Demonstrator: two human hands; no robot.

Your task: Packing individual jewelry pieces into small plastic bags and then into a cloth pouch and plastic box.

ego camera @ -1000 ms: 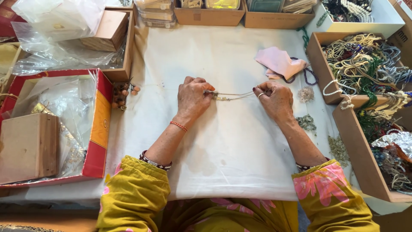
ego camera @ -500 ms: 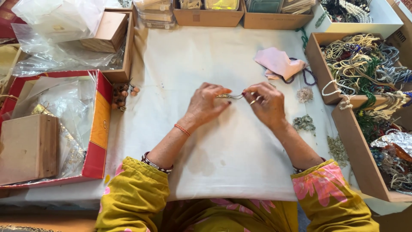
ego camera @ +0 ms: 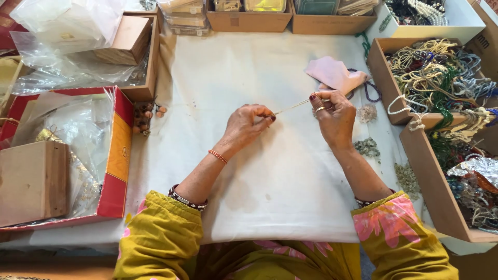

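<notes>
Both hands are working over a white cloth [ego camera: 270, 202] spread on the table, and a thin pale strand [ego camera: 293, 106] is stretching taut between them. Left hand [ego camera: 248, 124] is lying knuckles-up above the middle of the cloth, its fingertips pressed together and pinching the lower left end of the strand. Right hand [ego camera: 334, 116] is sitting just to the right and slightly higher, thumb and forefinger pinching the strand's other end, a ring showing on one finger.

Going from the left edge, a red and orange box [ego camera: 116, 155] is holding crumpled clear plastic bags [ego camera: 67, 129] and a plain wooden block [ego camera: 31, 184]. Beside its upper right corner, a small cluster of brown beads [ego camera: 148, 115] is lying on the cloth. Past the hands, a folded pink cloth [ego camera: 334, 75] is resting just above the right hand, with a purple bead string [ego camera: 369, 89] curling out beside it. Small heaps of pale and greenish beads [ego camera: 367, 147] are sitting near the right wrist. Along the right edge, open cardboard trays [ego camera: 386, 85] are brimming with tangled bead necklaces [ego camera: 441, 78] in white, green and blue.
</notes>
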